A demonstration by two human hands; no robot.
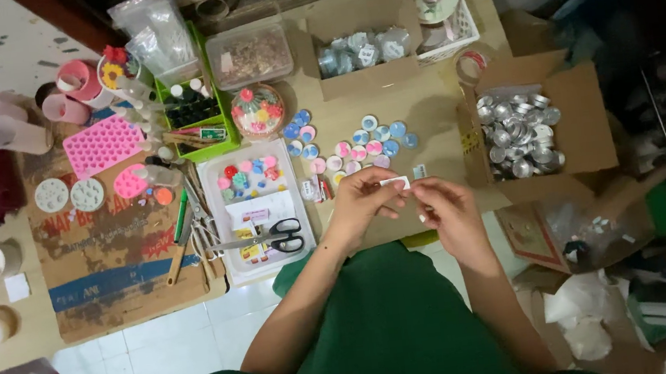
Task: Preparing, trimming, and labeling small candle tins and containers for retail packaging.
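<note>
Green fabric (397, 329) over the lap fills the bottom of the view, both forearms rising out of it. Left hand (361, 200) and right hand (451, 212) meet above the table edge, both pinching one small white strip (395, 181): left thumb and forefinger pressed together on its left end, right fingertips closed near its right end, other fingers curled in. Can't tell if it's a label or tape. Strip is held in the air, off the cardboard-coloured tabletop (423, 103), just below a cluster of small round pink, blue and white discs (362, 147). Left of the hands: white tray (216, 216) with black-handled scissors (268, 237) and more small coloured pieces. Right of the hands: open cardboard box (589, 115) full of small round metal tins (519, 134). Farther back: second cardboard box (333, 26) of wrapped items, clear plastic tub (249, 54), green bin (220, 133) with small bottles. Far left: pink silicone mould (102, 143) on a flattened carton (102, 269).
</note>
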